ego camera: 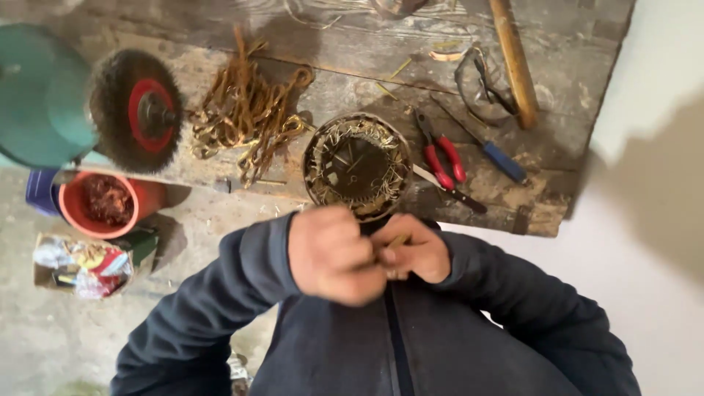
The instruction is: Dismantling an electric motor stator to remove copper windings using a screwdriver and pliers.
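Brass strip (pixel 397 240) between both hands' grip, left hand (pixel 334 253), right hand (pixel 414 249).

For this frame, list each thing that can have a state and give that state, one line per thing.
left hand: closed, pressed against the right hand at the chest.
right hand: closed on a thin yellowish strip.
round container: open, straw-like bits inside, on the workbench.
red-handled pliers: lying flat, unheld.
wire wheel: mounted on the green grinder; spin cannot be told.
orange pot: open, dark scraps inside.
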